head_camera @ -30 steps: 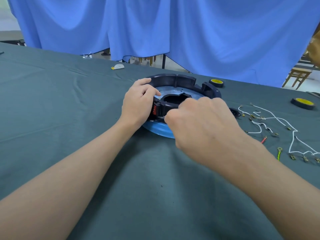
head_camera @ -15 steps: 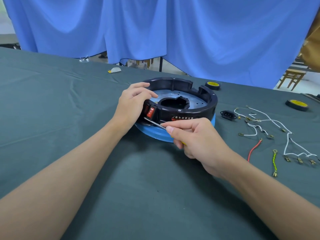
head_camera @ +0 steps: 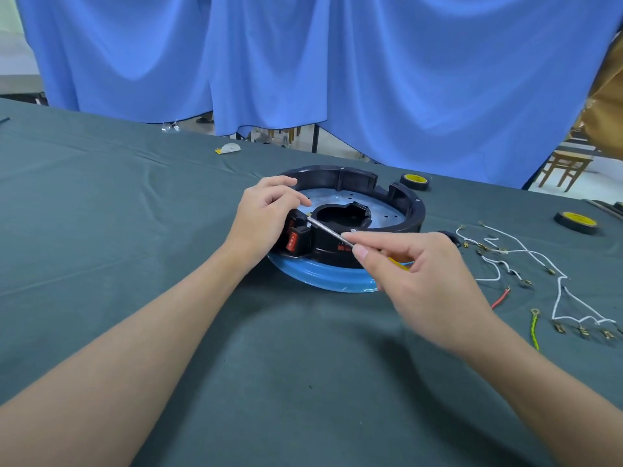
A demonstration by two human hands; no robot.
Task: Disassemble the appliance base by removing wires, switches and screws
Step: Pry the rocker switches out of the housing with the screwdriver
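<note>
At the middle of the dark green cloth tabletop, the left hand is curled over the wall of the round black plastic appliance base, just beside its red rocker switch. A thin steel screwdriver is pinched by the right hand, tip at the switch housing; its clips are probably best eased by gentle levering while the smooth, blue-rimmed shell is held down. Limp white wires are laid rightwards.
</note>
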